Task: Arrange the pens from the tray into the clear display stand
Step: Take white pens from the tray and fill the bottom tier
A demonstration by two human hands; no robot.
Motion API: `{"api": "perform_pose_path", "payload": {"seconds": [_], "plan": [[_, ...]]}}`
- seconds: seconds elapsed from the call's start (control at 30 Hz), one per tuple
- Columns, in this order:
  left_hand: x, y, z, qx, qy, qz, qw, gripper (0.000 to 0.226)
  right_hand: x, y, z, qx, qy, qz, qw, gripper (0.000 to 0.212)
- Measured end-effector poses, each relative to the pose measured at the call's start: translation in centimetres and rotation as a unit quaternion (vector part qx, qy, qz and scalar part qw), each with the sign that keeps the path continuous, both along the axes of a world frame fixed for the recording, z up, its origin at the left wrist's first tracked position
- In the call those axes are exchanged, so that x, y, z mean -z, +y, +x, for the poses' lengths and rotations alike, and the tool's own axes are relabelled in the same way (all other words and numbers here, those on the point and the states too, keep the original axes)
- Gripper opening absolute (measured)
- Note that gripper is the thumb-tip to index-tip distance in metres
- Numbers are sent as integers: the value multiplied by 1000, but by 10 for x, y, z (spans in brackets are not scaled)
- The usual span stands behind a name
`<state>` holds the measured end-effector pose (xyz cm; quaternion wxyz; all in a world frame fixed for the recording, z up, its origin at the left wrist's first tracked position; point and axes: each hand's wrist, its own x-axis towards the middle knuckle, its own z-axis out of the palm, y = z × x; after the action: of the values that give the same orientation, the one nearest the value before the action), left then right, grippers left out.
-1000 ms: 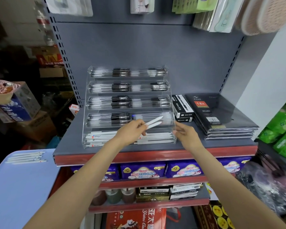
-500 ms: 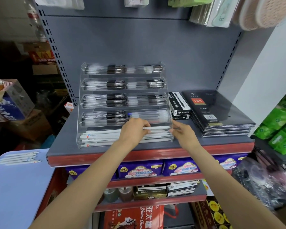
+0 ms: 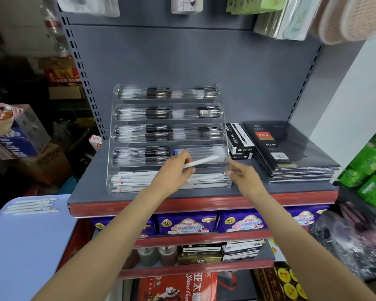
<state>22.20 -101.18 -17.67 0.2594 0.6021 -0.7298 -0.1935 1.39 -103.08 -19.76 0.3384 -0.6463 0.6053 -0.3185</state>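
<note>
A clear tiered display stand (image 3: 115, 135) sits on the grey shelf (image 3: 269, 187). Its upper rows hold dark-clipped pens. The bottom row holds several white pens (image 3: 135, 180). My left hand (image 3: 172, 172) pinches one white pen (image 3: 201, 162), angled up to the right in front of the stand's lower rows. My right hand (image 3: 243, 175) hovers by the stand's lower right corner with fingers relaxed, holding nothing. Several more white pens (image 3: 30, 206) lie on the pale blue tray (image 3: 20, 246) at lower left.
Black pen boxes (image 3: 239, 140) and a stack of black diaries (image 3: 291, 153) lie right of the stand. Green packs (image 3: 371, 170) fill the far right. Packaged goods hang above on the back panel. Cardboard boxes (image 3: 15, 135) pile at left. Lower shelves carry purple packs.
My left hand went down to the bottom row with pens, then came back up holding one white pen. My right hand stayed beside the stand's right corner.
</note>
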Motion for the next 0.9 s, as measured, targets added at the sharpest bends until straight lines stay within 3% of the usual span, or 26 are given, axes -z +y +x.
{"api": "perform_pose_path", "payload": {"seconds": [0.27, 0.63, 0.7, 0.77, 0.9], "plan": [[-3, -4, 6, -63, -37, 42, 996, 39, -1, 2, 0, -2, 3, 2, 1000, 48], [-2, -7, -6, -54, -34, 50, 997, 23, -1, 1, 0, -7, 8, 5, 1000, 48], [-5, -3, -3, -26, -19, 61, 998, 28, -1, 1, 0, -7, 5, 6, 1000, 48], [-6, 0, 0, -3, -42, 62, 997, 32, -1, 1, -1, -7, 4, 5, 1000, 48], [-4, 1, 2, 16, -118, 26, 993, 15, -2, 1, -1, -7, 2, 5, 1000, 48]]}}
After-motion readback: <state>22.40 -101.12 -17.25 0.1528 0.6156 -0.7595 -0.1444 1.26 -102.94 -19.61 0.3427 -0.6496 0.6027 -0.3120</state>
